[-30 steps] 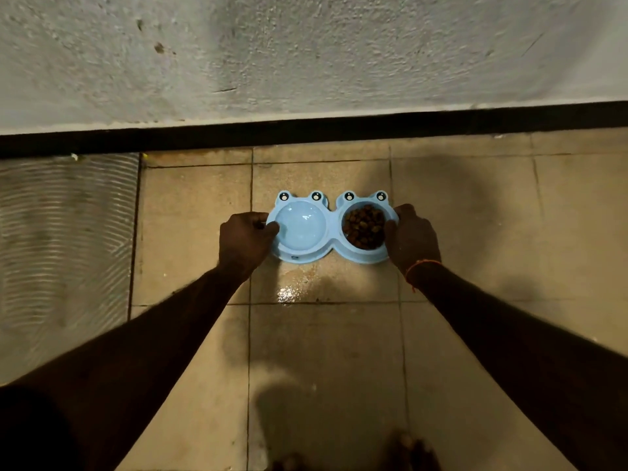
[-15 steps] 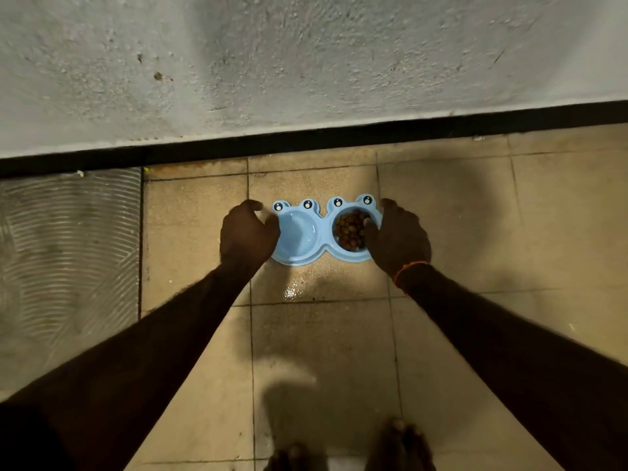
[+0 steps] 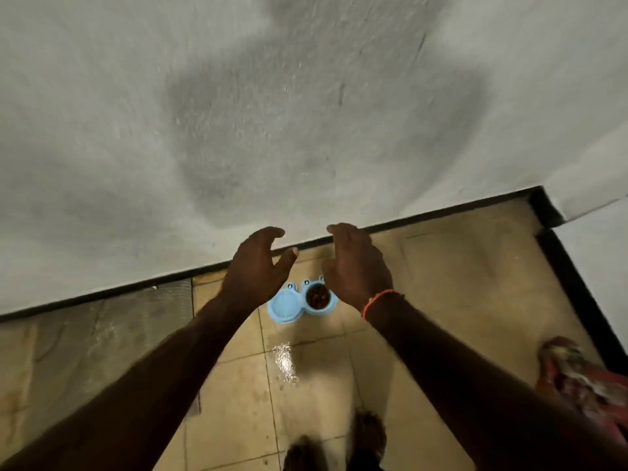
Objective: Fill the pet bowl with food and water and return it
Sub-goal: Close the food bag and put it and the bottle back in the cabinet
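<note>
Your left hand point(image 3: 253, 271) and right hand point(image 3: 355, 266) hover spread, holding nothing, above the light-blue plastic double pet bowl point(image 3: 299, 304) on the tan tiled floor point(image 3: 441, 283).

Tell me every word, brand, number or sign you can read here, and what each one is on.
None: no readable text shows anywhere.
The blue pet bowl bears only small eye-like dots on its rim, no lettering.
The wall, the floor tiles and the red patterned thing at right show no words; that thing is blurred.
</note>
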